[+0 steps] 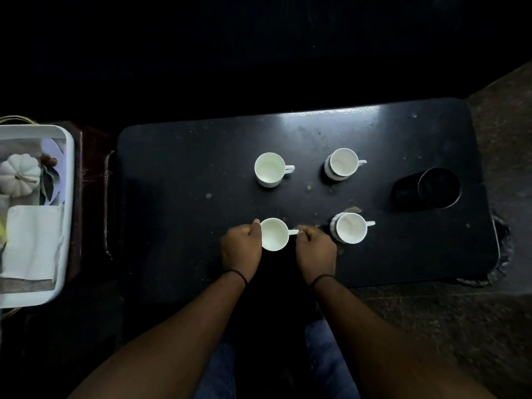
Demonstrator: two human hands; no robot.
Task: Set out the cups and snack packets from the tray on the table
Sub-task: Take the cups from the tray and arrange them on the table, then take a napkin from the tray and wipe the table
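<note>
Several white cups stand on the black table [178,182]. The near-left cup [274,234] sits upright between my hands. My left hand [241,249] grips its left side, thumb at the rim. My right hand [316,249] pinches its handle, which points right. The near-right cup [351,227] stands just right of my right hand. The far-left cup [270,169] and far-right cup [343,163] stand behind, handles to the right. A white tray [67,180] sits at the far left, holding a white packet [31,240] and a small white pumpkin [19,174].
A black cylindrical container [437,188] stands at the table's right end. The table's near-right corner [498,266] is ragged. A dark wooden stand with a handle [107,203] lies between tray and table. Brown floor [460,326] shows to the right.
</note>
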